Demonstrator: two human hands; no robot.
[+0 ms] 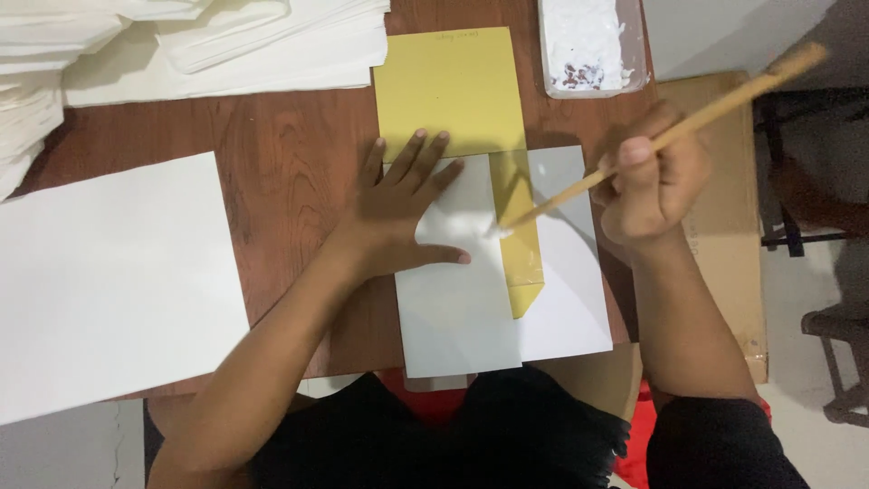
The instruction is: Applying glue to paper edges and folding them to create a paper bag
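- Wooden worktop [290, 154] — folded white paper sheet [561, 308] lies at its near edge, over a yellow template [453, 86].
- Left hand [398, 208], released, presses the sheet flat.
- Right hand [656, 181] grips a brush [634, 154] — best kept on the fold.

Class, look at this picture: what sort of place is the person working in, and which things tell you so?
Probably a small craft or paper-gluing workbench. A wooden table holds stacked white sheets, a tub of white paste and a yellow template; the right hand holds a brush over folded paper.
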